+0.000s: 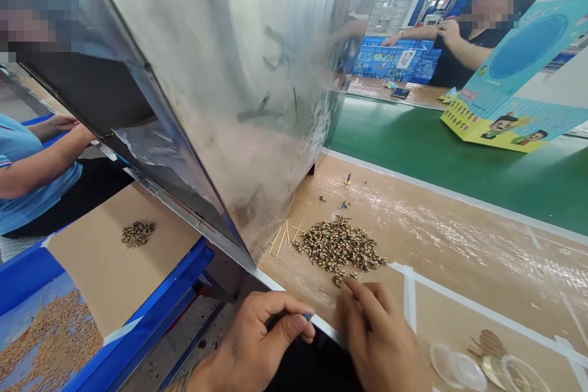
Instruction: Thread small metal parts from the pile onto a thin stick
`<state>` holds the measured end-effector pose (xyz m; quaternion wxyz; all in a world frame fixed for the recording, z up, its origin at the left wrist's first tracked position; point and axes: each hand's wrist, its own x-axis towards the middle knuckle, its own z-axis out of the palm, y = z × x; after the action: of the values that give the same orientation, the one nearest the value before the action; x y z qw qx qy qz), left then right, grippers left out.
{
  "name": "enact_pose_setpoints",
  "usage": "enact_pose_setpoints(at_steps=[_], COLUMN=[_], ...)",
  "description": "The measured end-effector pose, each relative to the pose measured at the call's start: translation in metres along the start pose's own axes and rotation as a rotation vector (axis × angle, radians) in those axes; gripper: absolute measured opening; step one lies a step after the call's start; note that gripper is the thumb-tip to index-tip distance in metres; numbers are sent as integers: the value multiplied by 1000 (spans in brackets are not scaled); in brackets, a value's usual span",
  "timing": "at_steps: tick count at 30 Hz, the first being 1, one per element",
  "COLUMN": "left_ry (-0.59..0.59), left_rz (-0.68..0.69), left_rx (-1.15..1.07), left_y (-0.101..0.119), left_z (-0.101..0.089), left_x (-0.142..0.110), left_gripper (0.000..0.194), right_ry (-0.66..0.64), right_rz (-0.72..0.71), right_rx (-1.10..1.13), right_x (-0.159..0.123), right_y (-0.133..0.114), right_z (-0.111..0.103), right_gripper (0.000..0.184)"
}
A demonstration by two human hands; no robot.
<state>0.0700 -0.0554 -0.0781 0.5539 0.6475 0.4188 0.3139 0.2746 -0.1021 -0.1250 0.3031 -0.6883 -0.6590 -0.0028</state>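
Brown cardboard worktop (459, 239) under glossy clear film, marked off with strips of white tape (410, 297), at a factory bench. Left hand (257, 343) at the near edge, fingers curled shut, thumb and forefinger pinching a thin dark stick with a small blue tip (307, 316). Right hand (381, 343) just beside it, palm down, forefinger stretched forward and touching the nearest pieces of a heap of small speckled beads (340, 246); other fingers loosely bent, holding nothing visible. Beyond the heap from the fingertips, a few thin wooden sticks (285, 236) fanned against the foot of a scuffed sheet-metal partition (257, 73). Farther out, a handful of stray bits (344, 203). Right of the right hand, clear round plastic discs (463, 370) overlapping on the taped panel. Past the cardboard, a green conveyor belt (413, 147) carrying a tilted blue-and-yellow printed box (519, 86). Across the belt, a second person (463, 43) in dark clothes, arms resting near a blue plastic crate (399, 61); fluorescent strip lights overhead. Left of the partition, a third person in a light blue shirt (27, 177) at a neighbouring station, with a smaller heap of beads (136, 233) on cardboard and a blue tray (151, 312) of tan pieces below.
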Motion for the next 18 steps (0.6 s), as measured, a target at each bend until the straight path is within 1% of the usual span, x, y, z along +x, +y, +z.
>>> enact_pose_setpoints(at_steps=[3, 7, 12, 16, 18], left_ry=[18, 51, 25, 15, 11], left_rz=[-25, -51, -41, -59, -55], left_rx=[-33, -138, -106, -110, -108], left_y=[-3, -9, -8, -10, -11], left_z=[0, 6, 13, 11, 10], left_x=[-1, 2, 7, 8, 7], left_gripper=[27, 31, 28, 27, 28], right_ry=[-106, -200, -198, -195, -186], right_rz=[-9, -51, -50, -77, -67], right_rx=[-76, -129, -153, -87, -63], right_x=[17, 19, 15, 12, 10], right_y=[2, 11, 15, 18, 18], right_z=[11, 10, 11, 9, 9], right_gripper=[26, 23, 23, 22, 22])
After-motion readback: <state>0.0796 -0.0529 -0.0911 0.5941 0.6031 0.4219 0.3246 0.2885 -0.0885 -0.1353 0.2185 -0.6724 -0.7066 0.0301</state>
